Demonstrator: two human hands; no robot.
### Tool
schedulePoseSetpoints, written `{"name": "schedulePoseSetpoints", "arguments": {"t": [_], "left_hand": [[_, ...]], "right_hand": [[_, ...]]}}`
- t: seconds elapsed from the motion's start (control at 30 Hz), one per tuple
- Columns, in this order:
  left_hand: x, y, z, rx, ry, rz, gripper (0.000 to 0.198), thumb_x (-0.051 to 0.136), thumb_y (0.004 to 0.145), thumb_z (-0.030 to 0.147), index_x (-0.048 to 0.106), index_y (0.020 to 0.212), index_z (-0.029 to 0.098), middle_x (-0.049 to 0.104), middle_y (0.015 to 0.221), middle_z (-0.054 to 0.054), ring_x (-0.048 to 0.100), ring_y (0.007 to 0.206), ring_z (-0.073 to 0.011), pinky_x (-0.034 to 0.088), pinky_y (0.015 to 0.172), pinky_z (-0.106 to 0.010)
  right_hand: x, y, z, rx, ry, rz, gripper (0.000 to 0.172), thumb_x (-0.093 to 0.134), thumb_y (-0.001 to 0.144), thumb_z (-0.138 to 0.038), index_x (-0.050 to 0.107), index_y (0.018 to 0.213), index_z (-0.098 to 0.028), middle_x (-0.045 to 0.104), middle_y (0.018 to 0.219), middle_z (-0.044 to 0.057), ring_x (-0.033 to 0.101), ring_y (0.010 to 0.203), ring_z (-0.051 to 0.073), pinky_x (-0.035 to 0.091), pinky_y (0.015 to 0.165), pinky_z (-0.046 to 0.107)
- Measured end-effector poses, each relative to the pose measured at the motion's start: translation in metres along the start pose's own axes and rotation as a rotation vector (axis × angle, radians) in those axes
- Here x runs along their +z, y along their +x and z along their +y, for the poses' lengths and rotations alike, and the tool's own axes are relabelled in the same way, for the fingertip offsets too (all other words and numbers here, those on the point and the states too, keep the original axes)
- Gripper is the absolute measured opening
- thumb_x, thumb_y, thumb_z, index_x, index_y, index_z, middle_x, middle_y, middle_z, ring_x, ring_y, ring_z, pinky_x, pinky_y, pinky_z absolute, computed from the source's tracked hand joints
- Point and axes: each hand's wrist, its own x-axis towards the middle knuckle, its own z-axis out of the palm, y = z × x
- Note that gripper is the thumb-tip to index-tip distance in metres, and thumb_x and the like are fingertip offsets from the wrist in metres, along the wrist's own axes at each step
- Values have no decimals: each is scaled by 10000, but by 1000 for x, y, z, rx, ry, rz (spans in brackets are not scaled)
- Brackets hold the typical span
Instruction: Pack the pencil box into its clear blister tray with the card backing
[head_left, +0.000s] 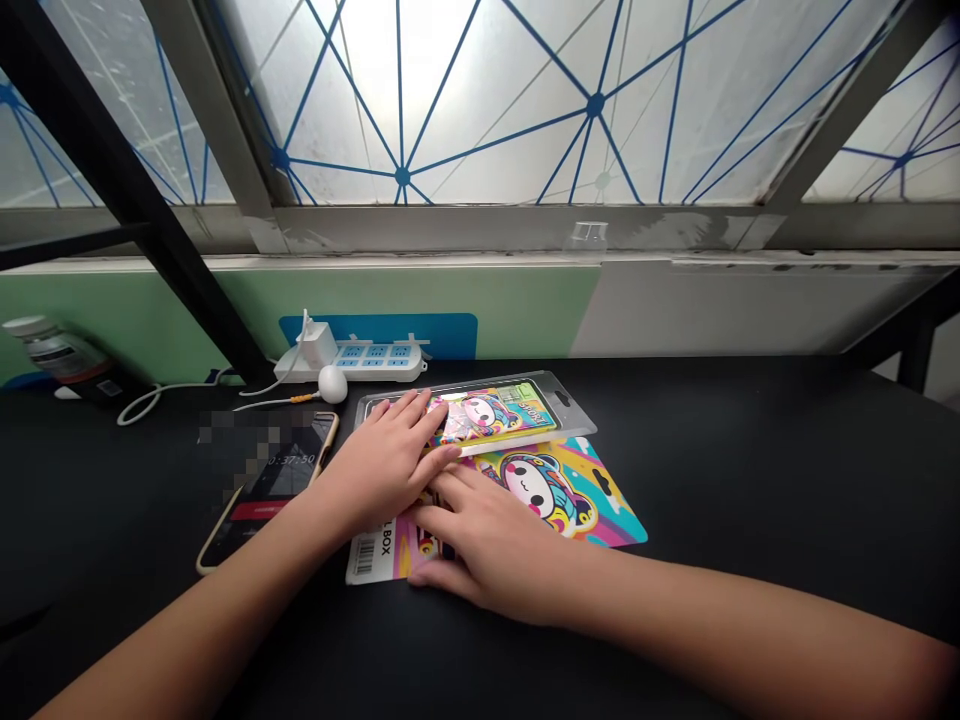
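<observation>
My left hand [390, 455] lies flat with fingers stretched out on the left end of a clear plastic blister pack [570, 405] that holds a colourful cartoon box [499, 412]. My right hand [480, 540] rests palm down, fingers spread, on a bright cartoon backing card [592, 495] with a barcode strip [371, 555], which lies flat on the black table [750, 480] just in front of the blister pack.
A phone [262, 490] with a timer on its screen lies left of my left hand. Behind it sit a white power strip [360, 360] with a charger, cable and a white round earbud case [332, 383]. A bottle [56, 355] lies at far left. The window wall stands behind.
</observation>
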Motion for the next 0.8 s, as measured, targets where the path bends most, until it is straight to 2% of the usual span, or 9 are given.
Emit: {"name": "schedulePoseSetpoints", "arguments": {"t": [0.1, 0.17, 0.2, 0.3, 0.37, 0.47, 0.57, 0.67, 0.8], "left_hand": [[0, 1, -1, -3, 1, -9, 608, 277, 1071, 523, 414, 1562, 191, 361, 1647, -126, 282, 1542, -305, 275, 1219, -527], [1, 1, -2, 4, 20, -13, 595, 285, 1073, 496, 406, 1568, 189, 350, 1651, -126, 276, 1544, -302, 270, 1222, -525], [2, 1, -2, 7, 25, -15, 593, 279, 1074, 488, 401, 1570, 186, 347, 1652, -127, 274, 1545, -304, 272, 1221, -529], [3, 1, -3, 13, 27, -12, 601, 279, 1072, 498, 390, 1576, 189, 345, 1652, -132, 285, 1540, -313, 285, 1214, -538], [3, 1, -4, 16, 36, -4, 597, 299, 1067, 502, 398, 1571, 198, 356, 1649, -129, 294, 1537, -314, 293, 1210, -535], [1, 1, -4, 23, 47, -8, 588, 301, 1067, 494, 412, 1562, 198, 371, 1643, -127, 301, 1534, -310, 297, 1213, -518], [-1, 2, -4, 31, 38, -18, 598, 290, 1069, 503, 407, 1566, 192, 373, 1641, -133, 296, 1536, -311, 294, 1216, -518], [0, 2, -5, 32, 46, -22, 601, 288, 1069, 500, 404, 1567, 184, 358, 1647, -140, 294, 1536, -322, 294, 1213, -537], [1, 3, -5, 43, 94, -24, 599, 278, 1074, 482, 395, 1568, 163, 337, 1655, -155, 288, 1538, -322, 291, 1211, -543]], "right_hand": [[4, 2, 3, -192, -140, 84, 333, 565, 1003, -462, 728, 959, -175, 680, 1017, 104, 586, 951, 231, 500, 885, 369], [0, 4, 9, -305, -209, 161, 335, 520, 1033, -422, 719, 921, -176, 668, 923, 80, 567, 842, 201, 485, 817, 346], [-4, 5, 15, -316, -236, 206, 328, 510, 1038, -400, 714, 903, -181, 664, 896, 75, 562, 814, 195, 477, 798, 343], [-27, 7, 43, -132, -249, 342, 329, 479, 1037, -322, 686, 804, -219, 658, 845, 68, 571, 781, 197, 473, 769, 350], [-48, 5, 70, 75, -203, 433, 286, 500, 1020, -343, 677, 828, -226, 650, 862, 72, 593, 804, 210, 485, 766, 362], [-73, -1, 107, 220, -174, 494, 270, 548, 996, -401, 654, 834, -213, 620, 856, 66, 589, 702, 188, 503, 666, 343], [-81, -7, 127, 292, -141, 477, 320, 567, 979, -462, 646, 784, -220, 625, 816, 58, 593, 665, 187, 503, 620, 337], [-76, -8, 129, 302, -117, 404, 375, 522, 998, -476, 667, 766, -221, 655, 848, 75, 623, 734, 212, 512, 687, 363], [-72, -3, 127, 262, -81, 220, 311, 573, 961, -486, 726, 977, -215, 676, 1029, 106, 646, 956, 263, 528, 863, 412]]}}
